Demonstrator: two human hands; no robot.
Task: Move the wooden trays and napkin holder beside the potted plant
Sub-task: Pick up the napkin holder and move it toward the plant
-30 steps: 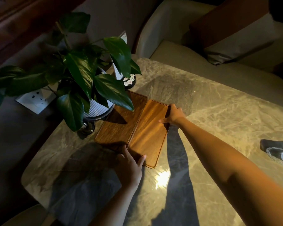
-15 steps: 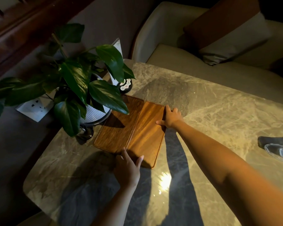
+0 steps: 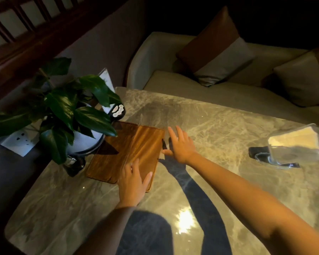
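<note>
Two wooden trays lie side by side on the marble table (image 3: 219, 126), next to the potted plant (image 3: 70, 111): the left tray (image 3: 112, 155) under the leaves, the right tray (image 3: 145, 144) beside it. My left hand (image 3: 133, 183) rests flat on the near corner of the right tray, fingers spread. My right hand (image 3: 180, 144) hovers just off the right tray's right edge, fingers apart, holding nothing. A clear napkin holder (image 3: 298, 146) with pale napkins stands far right on the table, apart from both hands.
A black round call-button device (image 3: 118, 111) and a white card stand sit behind the trays. A dark bottle (image 3: 75, 164) stands under the plant. A sofa with cushions (image 3: 215, 52) runs along the far side. A wall socket (image 3: 18, 142) is at the left.
My right hand has lifted off the right tray's edge and opened. The view has swung right, bringing the napkin holder fully into sight. The trays have stayed beside the plant.
</note>
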